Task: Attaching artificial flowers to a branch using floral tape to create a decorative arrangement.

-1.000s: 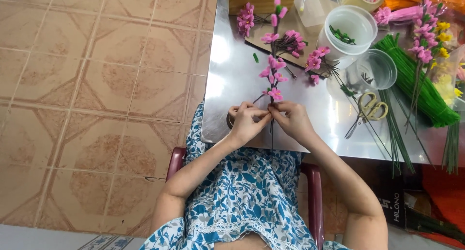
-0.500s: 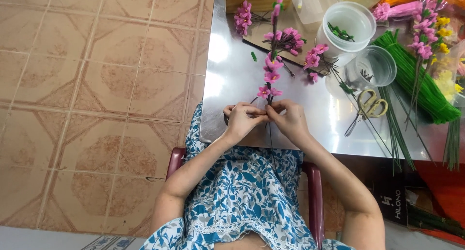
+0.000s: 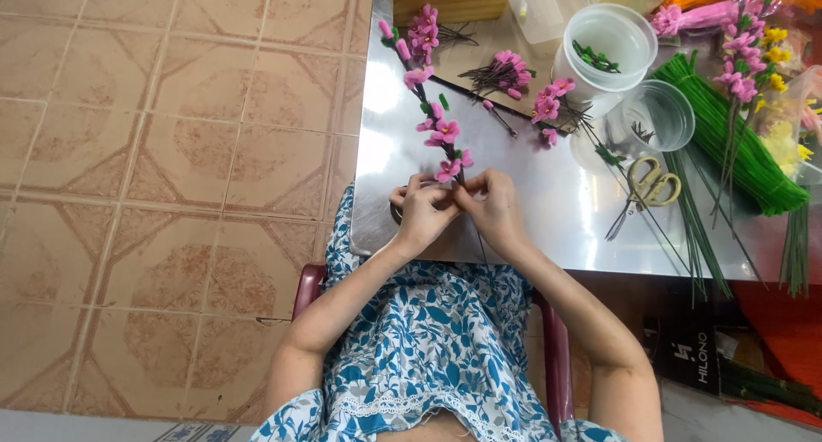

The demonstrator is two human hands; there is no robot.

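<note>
Both hands meet at the near edge of the tabletop [image 3: 548,228], towards its left corner. Left hand [image 3: 422,209]: grip pressed together, fingertips pinching the lower stem of the pink flower branch [image 3: 438,134] just under the lowest bloom. Right hand [image 3: 495,206]: grip also closed on the same stem, thumb and forefinger touching the left hand's fingers. A thin dark wire runs down from the pinch point past the right wrist, over the tabletop edge.

Branch runs up & left from the hands, along the left edge of the tabletop, w/ pink blooms and small green leaves along it; tip is near the far left corner.

Further out, mid-tabletop: loose pink flower clusters [image 3: 505,69] on dark wires, another cluster [image 3: 552,99] just right of them. Beyond those, a white plastic tub [image 3: 610,52] w/ green bits inside; a clear plastic cup [image 3: 658,116] just beside it, nearer the right. Yellow-handled scissors [image 3: 651,189] lie right of the hands, well apart. Bundle of green wire stems [image 3: 728,134] lies diagonally by the right edge, w/ thinner green stems reaching to the near edge. Finished pink & yellow flower stalk [image 3: 745,56] over the bundle at the far right corner.

Person sits on a dark red chair [image 3: 308,283], blue-white floral dress; tiled floor [image 3: 154,151] to the left.
</note>
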